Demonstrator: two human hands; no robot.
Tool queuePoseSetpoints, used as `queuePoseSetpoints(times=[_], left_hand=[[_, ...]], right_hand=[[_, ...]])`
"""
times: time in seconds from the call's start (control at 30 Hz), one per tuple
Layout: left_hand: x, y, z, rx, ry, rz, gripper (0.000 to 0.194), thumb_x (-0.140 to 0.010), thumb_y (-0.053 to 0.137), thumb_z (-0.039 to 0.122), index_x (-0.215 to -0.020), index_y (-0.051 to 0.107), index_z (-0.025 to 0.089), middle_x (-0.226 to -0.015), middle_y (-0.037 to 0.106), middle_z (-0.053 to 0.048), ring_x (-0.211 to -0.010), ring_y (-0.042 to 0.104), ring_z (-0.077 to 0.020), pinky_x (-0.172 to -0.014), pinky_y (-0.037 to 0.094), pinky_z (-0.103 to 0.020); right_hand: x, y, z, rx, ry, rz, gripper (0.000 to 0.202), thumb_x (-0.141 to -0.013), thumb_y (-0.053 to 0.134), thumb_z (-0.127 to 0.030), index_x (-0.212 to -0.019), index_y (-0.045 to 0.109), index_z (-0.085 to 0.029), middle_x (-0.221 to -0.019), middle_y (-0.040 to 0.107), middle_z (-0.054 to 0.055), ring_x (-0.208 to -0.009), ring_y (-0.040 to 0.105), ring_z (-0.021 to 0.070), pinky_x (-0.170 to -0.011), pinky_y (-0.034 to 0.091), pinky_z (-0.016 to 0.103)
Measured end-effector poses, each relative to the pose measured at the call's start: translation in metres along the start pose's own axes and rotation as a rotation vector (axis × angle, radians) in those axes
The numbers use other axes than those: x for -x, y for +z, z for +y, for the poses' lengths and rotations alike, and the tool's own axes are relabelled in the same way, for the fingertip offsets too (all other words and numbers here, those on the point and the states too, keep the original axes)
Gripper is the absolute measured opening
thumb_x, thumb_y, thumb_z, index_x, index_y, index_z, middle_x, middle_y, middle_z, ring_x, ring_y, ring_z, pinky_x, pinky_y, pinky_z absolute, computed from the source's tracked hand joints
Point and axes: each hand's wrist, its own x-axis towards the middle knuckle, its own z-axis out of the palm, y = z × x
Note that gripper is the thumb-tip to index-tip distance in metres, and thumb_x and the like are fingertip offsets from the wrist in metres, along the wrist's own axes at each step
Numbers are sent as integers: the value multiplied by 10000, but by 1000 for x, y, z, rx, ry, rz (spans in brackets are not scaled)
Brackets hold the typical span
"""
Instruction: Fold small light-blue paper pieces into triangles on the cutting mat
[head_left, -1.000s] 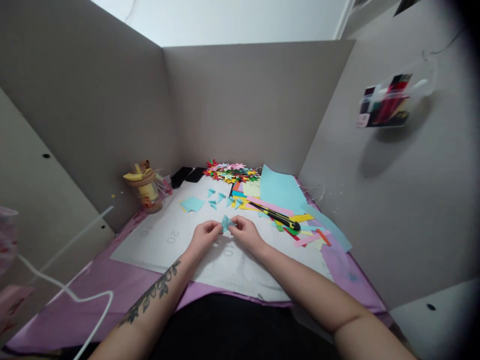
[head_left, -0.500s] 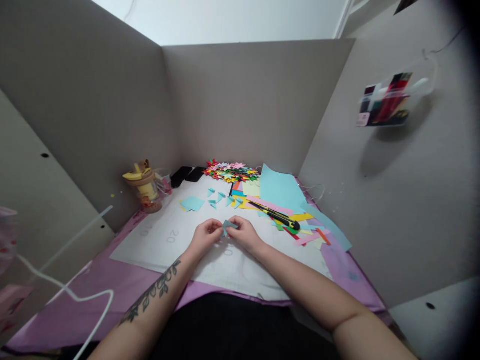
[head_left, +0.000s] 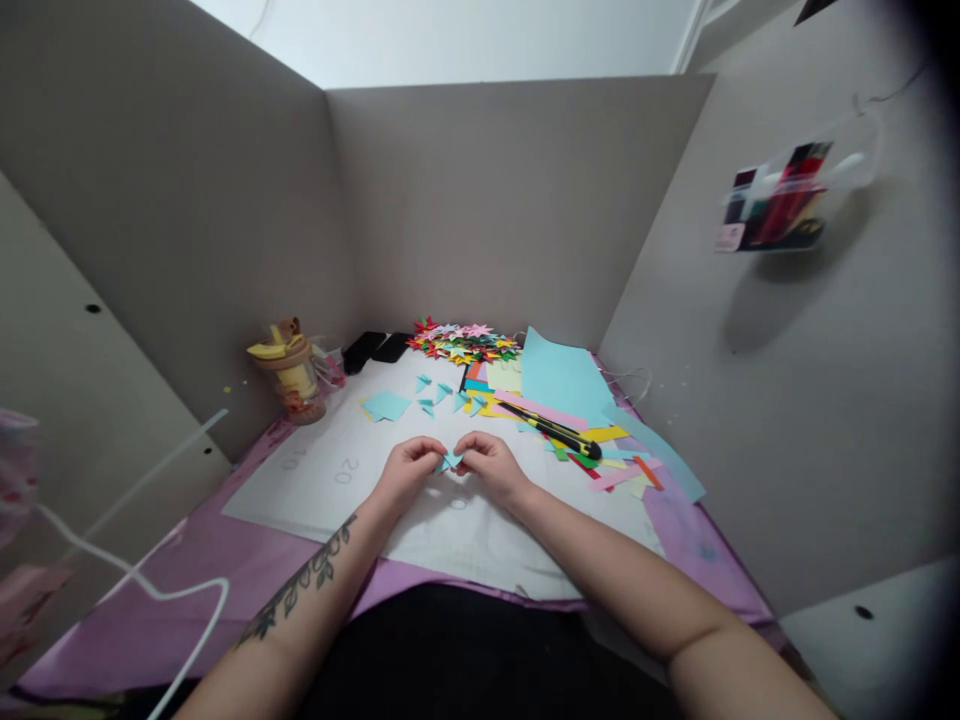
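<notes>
A small folded piece of light blue paper [head_left: 451,461] is pinched between my two hands, above the white sheet [head_left: 315,500]. My left hand [head_left: 411,470] grips its left side with thumb and fingertips. On its right side, my right hand [head_left: 487,464] holds it the same way. The fingers cover much of the paper. Just beyond the hands lie several small folded blue paper pieces [head_left: 443,391]. Flat light blue paper squares [head_left: 387,405] rest to the left of these, with a yellow edge showing underneath.
A black and yellow utility knife [head_left: 559,437] lies on colored paper strips [head_left: 616,476] at the right. Behind are a pile of colorful paper stars [head_left: 461,343] and a large blue sheet [head_left: 562,375]. A lidded cup [head_left: 292,375] stands at the left. Grey panels [head_left: 517,200] enclose the table.
The blue paper between my hands has changed shape: its raised flap is lower, and it now shows a notched outline. My fingers have shifted slightly around it.
</notes>
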Motion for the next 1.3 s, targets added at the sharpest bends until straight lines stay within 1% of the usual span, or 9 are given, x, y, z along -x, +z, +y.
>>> queuePoseSetpoints(times=[0.17, 0.33, 0.47, 0.63, 0.83, 1.0, 1.1, 1.2, 1.3], left_hand=[[2, -1, 2, -84, 21, 9, 138, -640, 551, 189, -714, 660, 146, -593, 594, 12, -567, 497, -110, -560, 375, -214], [2, -1, -1, -97, 79, -48, 113, -680, 569, 224, -747, 611, 143, -669, 594, -1, -627, 520, -117, -600, 397, -215], [0, 0, -2, -173, 123, -15, 113, -673, 601, 233, -733, 548, 153, -673, 551, 13, -608, 493, -102, -570, 382, -200], [0, 3, -3, -185, 184, 12, 169, -684, 619, 265, -752, 496, 171, -695, 535, 21, -627, 496, -99, -589, 398, -200], [2, 3, -5, -288, 189, 19, 189, -719, 596, 330, -808, 610, 164, -742, 624, -16, -663, 547, -130, -625, 422, -224], [3, 2, -4, -425, 248, -9, 204, -774, 520, 318, -741, 658, 171, -734, 659, -23, -671, 559, -146, -654, 416, -236], [2, 1, 0, -417, 256, 51, 198, -764, 523, 325, -724, 643, 173, -716, 640, -19, -665, 544, -145, -639, 410, -230], [0, -2, 2, -376, 216, 145, 199, -749, 529, 342, -706, 621, 171, -657, 603, -4, -637, 525, -139, -609, 402, -220], [-3, -5, 2, -313, 158, 195, 200, -736, 539, 352, -701, 609, 168, -627, 590, 7, -606, 524, -131, -591, 406, -216]], right_hand=[[1, -5, -3, -37, 4, -27, 111, -682, 570, -244, -698, 627, -150, -623, 614, 4, -532, 600, 124, -537, 474, 237], [6, 0, -9, 163, -120, -21, 125, -684, 633, -261, -743, 588, -161, -587, 593, -18, -519, 573, 114, -534, 450, 229], [7, 3, -7, 238, -166, -7, 154, -709, 600, -241, -847, 576, -178, -621, 597, -25, -559, 578, 120, -570, 457, 242], [5, 0, -3, 464, -241, 18, 97, -742, 559, -253, -755, 617, -176, -720, 623, 6, -673, 574, 135, -631, 446, 248], [5, 0, -5, 574, -316, 22, 116, -760, 513, -220, -720, 616, -183, -726, 618, 3, -691, 558, 136, -635, 431, 238], [6, 2, -8, 653, -366, 26, 110, -731, 519, -175, -666, 607, -185, -671, 593, -5, -650, 534, 128, -615, 406, 232], [4, -1, -14, 620, -334, 25, 112, -718, 522, -169, -643, 604, -179, -655, 595, -7, -635, 528, 124, -608, 398, 230], [1, -10, -19, 532, -274, 57, 102, -713, 544, -204, -635, 599, -168, -635, 585, -9, -610, 512, 121, -583, 387, 227], [-2, -18, -20, 480, -240, 107, 114, -720, 546, -237, -642, 583, -163, -616, 557, -11, -582, 484, 115, -560, 381, 228]])
